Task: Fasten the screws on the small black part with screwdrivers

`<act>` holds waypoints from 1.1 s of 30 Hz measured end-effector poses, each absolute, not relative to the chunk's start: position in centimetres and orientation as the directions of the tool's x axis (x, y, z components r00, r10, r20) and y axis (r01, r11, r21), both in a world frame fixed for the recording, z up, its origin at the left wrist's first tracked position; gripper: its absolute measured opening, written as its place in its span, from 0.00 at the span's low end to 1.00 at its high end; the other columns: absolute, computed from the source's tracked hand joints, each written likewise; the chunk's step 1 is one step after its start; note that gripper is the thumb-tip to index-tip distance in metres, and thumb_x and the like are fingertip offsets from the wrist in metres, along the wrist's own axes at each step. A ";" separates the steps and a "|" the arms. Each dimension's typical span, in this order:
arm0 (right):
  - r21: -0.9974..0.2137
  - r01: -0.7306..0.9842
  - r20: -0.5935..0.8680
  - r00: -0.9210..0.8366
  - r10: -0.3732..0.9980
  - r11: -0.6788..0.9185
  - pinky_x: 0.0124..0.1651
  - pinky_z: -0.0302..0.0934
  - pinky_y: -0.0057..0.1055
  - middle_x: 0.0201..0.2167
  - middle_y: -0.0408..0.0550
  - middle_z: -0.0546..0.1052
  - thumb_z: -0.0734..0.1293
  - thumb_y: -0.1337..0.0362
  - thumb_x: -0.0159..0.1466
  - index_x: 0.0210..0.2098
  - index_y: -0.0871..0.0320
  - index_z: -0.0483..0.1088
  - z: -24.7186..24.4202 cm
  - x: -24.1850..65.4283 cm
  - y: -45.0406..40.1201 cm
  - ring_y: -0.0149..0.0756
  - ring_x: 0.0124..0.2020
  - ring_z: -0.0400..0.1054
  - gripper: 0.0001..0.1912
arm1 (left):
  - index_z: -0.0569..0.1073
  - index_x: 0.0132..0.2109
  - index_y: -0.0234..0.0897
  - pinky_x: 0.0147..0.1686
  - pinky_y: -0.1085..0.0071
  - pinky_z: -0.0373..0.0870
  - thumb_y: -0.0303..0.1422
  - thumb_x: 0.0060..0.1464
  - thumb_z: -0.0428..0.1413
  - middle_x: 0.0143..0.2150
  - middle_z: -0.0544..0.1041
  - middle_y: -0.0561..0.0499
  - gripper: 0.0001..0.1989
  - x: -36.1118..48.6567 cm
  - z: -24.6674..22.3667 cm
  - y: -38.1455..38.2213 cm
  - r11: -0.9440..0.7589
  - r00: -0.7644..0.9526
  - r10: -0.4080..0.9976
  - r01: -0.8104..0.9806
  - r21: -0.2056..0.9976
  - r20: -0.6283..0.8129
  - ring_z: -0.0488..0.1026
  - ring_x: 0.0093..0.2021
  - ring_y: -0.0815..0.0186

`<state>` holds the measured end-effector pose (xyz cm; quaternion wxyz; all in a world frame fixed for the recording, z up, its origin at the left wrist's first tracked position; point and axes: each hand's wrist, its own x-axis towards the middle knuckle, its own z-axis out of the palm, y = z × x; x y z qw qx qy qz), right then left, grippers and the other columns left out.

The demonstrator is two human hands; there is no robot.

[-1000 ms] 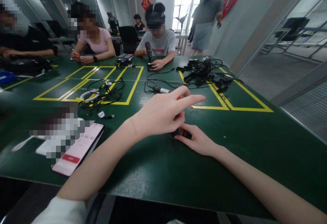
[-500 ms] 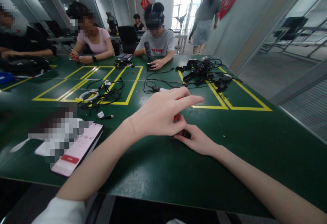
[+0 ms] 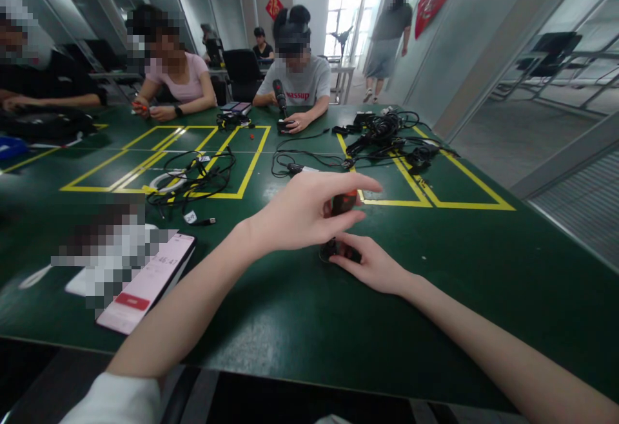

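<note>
My left hand (image 3: 304, 211) is above the table, its thumb and index finger apart. A black-and-red handle (image 3: 344, 202), apparently of a screwdriver, is in the hollow of this hand, its other fingers curled behind it. Just below, my right hand (image 3: 370, 263) rests low on the table, fingertips pinched on a small dark round piece (image 3: 327, 251). This piece lies under the handle; whether the two touch is hidden by my left hand.
A phone (image 3: 140, 292) lies at the left beside a blurred white thing. Coiled black cables (image 3: 207, 176) and a larger cable heap (image 3: 382, 131) lie farther back. Yellow tape (image 3: 256, 160) marks the green table (image 3: 459, 269). Across it, a person (image 3: 302, 82) works with a black power screwdriver (image 3: 279, 96).
The thumb and index finger of my left hand have spread apart, showing more of the black-and-red handle. My right hand has stayed in place. A person in the background has walked on.
</note>
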<state>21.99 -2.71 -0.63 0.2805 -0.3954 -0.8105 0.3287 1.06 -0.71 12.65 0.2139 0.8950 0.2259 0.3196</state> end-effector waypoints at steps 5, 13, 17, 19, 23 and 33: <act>-0.753 0.454 0.194 -0.538 0.820 0.476 0.37 0.65 0.32 0.36 0.48 0.80 0.67 0.60 0.70 0.51 0.59 0.76 -0.7 22.0 -2.7 0.36 0.32 0.71 0.14 | 0.73 0.42 0.34 0.25 0.76 0.73 0.50 0.67 0.54 0.42 0.82 0.47 0.21 0.6 13.4 -0.2 -0.284 0.785 0.606 0.064 0.957 0.127 0.76 0.24 0.73; -0.760 0.472 0.161 -0.529 0.833 0.447 0.37 0.65 0.33 0.33 0.48 0.79 0.67 0.57 0.70 0.55 0.60 0.74 -1.0 22.1 -2.6 0.37 0.31 0.71 0.18 | 0.69 0.49 0.38 0.26 0.74 0.75 0.49 0.61 0.63 0.38 0.81 0.49 0.22 0.0 12.7 1.6 0.023 0.750 0.661 -0.010 1.000 -0.007 0.78 0.26 0.69; -0.755 0.482 0.155 -0.528 0.835 0.444 0.37 0.65 0.32 0.32 0.47 0.79 0.67 0.57 0.70 0.56 0.61 0.74 -1.0 22.2 -2.6 0.36 0.31 0.70 0.19 | 0.75 0.55 0.35 0.22 0.77 0.69 0.46 0.62 0.62 0.37 0.77 0.50 0.22 -0.2 12.6 2.1 0.026 0.723 0.691 -0.006 1.000 -0.013 0.72 0.26 0.72; -0.757 0.480 0.155 -0.527 0.836 0.443 0.36 0.64 0.32 0.32 0.47 0.78 0.67 0.57 0.70 0.56 0.61 0.74 -1.0 22.2 -2.6 0.36 0.31 0.70 0.19 | 0.78 0.48 0.32 0.20 0.78 0.66 0.46 0.61 0.63 0.33 0.75 0.51 0.20 -0.2 12.6 2.3 0.066 0.724 0.690 -0.018 0.998 -0.032 0.68 0.24 0.74; -0.763 0.470 0.155 -0.533 0.832 0.443 0.36 0.64 0.31 0.32 0.46 0.78 0.67 0.57 0.71 0.57 0.61 0.74 -1.0 22.2 -2.7 0.35 0.31 0.70 0.19 | 0.76 0.41 0.32 0.23 0.77 0.71 0.50 0.58 0.64 0.33 0.78 0.49 0.22 -0.3 12.4 2.6 0.157 0.733 0.674 -0.022 0.987 -0.091 0.73 0.24 0.71; -0.755 0.477 0.159 -0.533 0.831 0.451 0.37 0.66 0.33 0.35 0.49 0.80 0.67 0.57 0.71 0.58 0.61 0.74 -1.2 22.3 -2.6 0.36 0.32 0.71 0.20 | 0.73 0.42 0.35 0.22 0.77 0.68 0.51 0.55 0.66 0.37 0.80 0.48 0.23 0.3 11.8 3.0 0.129 0.687 0.724 -0.043 0.991 -0.065 0.73 0.24 0.72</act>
